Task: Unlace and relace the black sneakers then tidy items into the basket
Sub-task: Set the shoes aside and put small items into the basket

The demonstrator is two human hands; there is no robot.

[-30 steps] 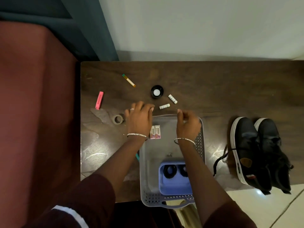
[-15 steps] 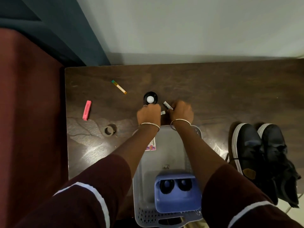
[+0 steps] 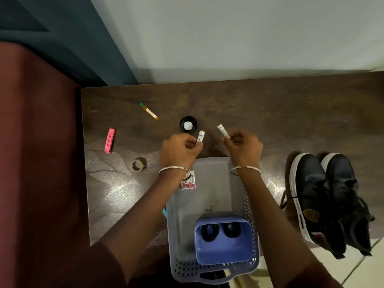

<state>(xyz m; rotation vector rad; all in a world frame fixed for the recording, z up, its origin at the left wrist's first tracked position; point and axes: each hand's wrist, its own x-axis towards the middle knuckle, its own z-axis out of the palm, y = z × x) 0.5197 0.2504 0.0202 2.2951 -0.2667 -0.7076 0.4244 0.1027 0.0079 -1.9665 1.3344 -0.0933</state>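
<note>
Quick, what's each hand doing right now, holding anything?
Left hand: fingers pinch a small white tube.
Right hand: fingers pinch a second white tube.

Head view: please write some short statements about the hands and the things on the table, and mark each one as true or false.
1. The left hand pinches a white tube and the right hand pinches a second white tube. True.
2. The pink clip lies inside the basket. False: the pink clip lies on the table, left of the basket.
3. The blue box sits in the basket. True.
4. The black sneakers stand left of the basket. False: they stand to its right.
5. The tape roll lies on the table, outside the basket. True.
</note>
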